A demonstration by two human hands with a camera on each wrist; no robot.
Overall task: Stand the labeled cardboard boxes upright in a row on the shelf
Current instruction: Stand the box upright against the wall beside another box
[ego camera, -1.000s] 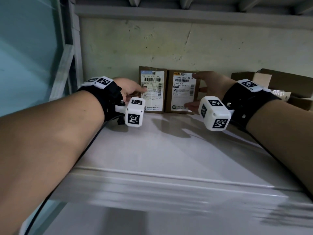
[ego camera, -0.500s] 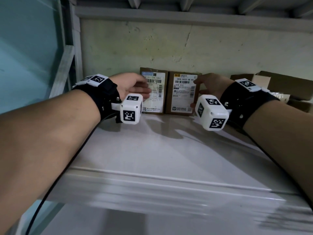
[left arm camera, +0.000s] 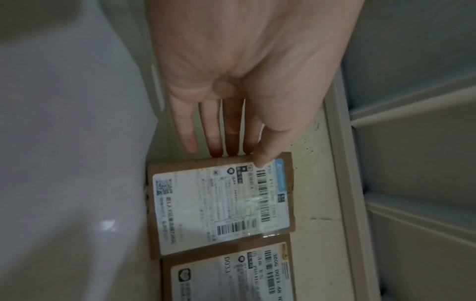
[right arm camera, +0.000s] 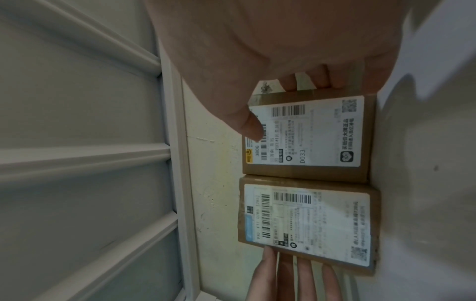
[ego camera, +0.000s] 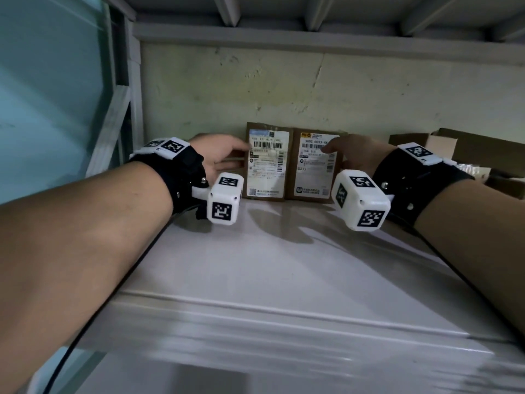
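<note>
Two brown cardboard boxes with white shipping labels stand upright side by side at the back of the white shelf [ego camera: 284, 265], touching each other and close to the wall. My left hand [ego camera: 224, 155] lies against the left box [ego camera: 267, 163] from its left side, fingers [left arm camera: 213, 130] straight on the side face and thumb tip on the label's top corner. My right hand [ego camera: 355, 155] mirrors it on the right box [ego camera: 312, 169], fingers [right arm camera: 319, 79] against its right side and thumb laid on the label's top. The far faces of both boxes are hidden.
An open cardboard carton [ego camera: 468, 155] sits at the back right of the shelf. A grey metal upright [ego camera: 125, 109] bounds the left end, the stained wall [ego camera: 284, 89] the back, and another shelf's underside [ego camera: 312, 12] runs overhead.
My left hand slid off the left box's label to its left side. My right thumb moved up from the right box's lower front to the label's top. Both boxes stay upright together.
</note>
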